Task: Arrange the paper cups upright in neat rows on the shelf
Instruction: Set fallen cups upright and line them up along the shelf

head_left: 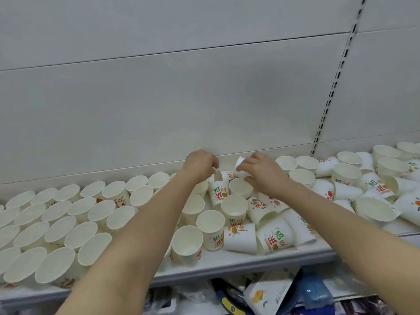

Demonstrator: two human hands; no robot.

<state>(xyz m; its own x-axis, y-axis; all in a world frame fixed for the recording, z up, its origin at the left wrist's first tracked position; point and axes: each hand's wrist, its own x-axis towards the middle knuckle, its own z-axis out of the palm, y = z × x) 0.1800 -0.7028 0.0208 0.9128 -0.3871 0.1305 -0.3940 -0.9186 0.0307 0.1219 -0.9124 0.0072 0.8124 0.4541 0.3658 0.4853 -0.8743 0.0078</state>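
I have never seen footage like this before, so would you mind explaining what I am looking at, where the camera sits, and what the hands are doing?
There is no machine here: a person works with two bare hands, and the single picture comes from a wide-angle camera worn on their head, looking forward and down. Both forearms reach over a pale grey metal shelf. On its left side, white paper cups stand upright in rows; in the middle and on the right, white paper cups with red and green printed characters lie tumbled in a loose pile. The right hand grips one small white paper cup, tilted, near the back wall. The left hand is curled above the pile, fingers pinched at a cup's rim, though that contact is hard to see.
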